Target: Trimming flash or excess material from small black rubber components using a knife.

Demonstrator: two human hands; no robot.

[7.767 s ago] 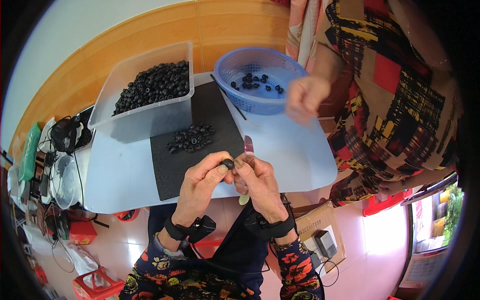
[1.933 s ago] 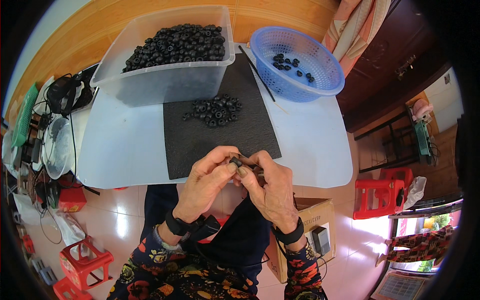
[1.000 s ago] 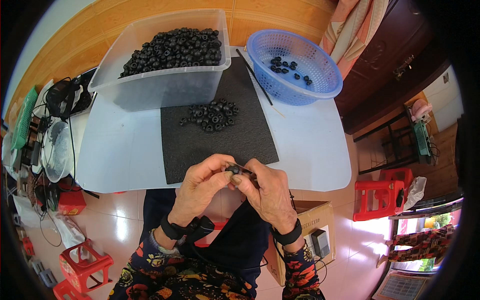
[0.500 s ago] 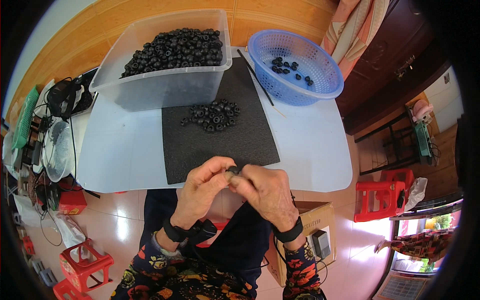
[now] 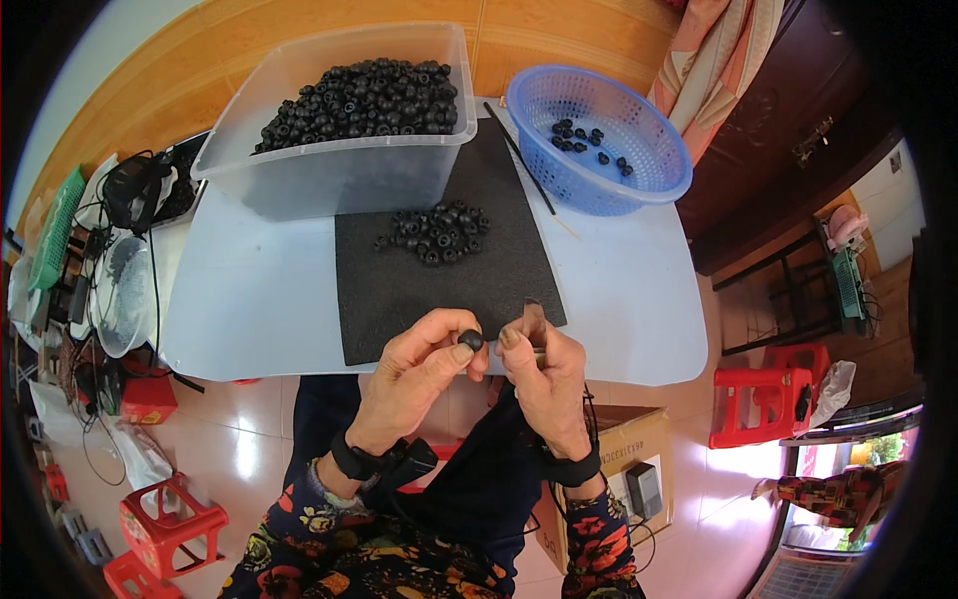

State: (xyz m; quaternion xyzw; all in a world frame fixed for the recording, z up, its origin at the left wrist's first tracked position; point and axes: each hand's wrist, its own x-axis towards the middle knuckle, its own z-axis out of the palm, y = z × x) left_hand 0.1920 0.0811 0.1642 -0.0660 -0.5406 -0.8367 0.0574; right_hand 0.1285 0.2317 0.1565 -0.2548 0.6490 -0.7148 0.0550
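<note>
In front of the table's near edge, my left hand (image 5: 417, 371) pinches a small round black piece (image 5: 470, 340) between thumb and fingertips. My right hand (image 5: 544, 374) is just to its right, a little apart from the piece. Its thumb presses against the bent fingers, and a thin bit of something shows there, too small to name. Beyond my hands a pile of similar black pieces (image 5: 436, 235), several with round openings, lies on a dark mat (image 5: 399, 299).
A clear plastic bin (image 5: 349, 180) full of black pieces stands at the far left of the pale table (image 5: 259, 299). A blue basket (image 5: 599, 185) with several pieces is far right, beside a thin black rod (image 5: 521, 160). Below right sit a cardboard box (image 5: 639, 449) and red stools (image 5: 758, 404).
My right hand has drawn away to the right from the black piece and turned, thumb up. My left hand keeps hold of the piece. The whole view has shifted slightly.
</note>
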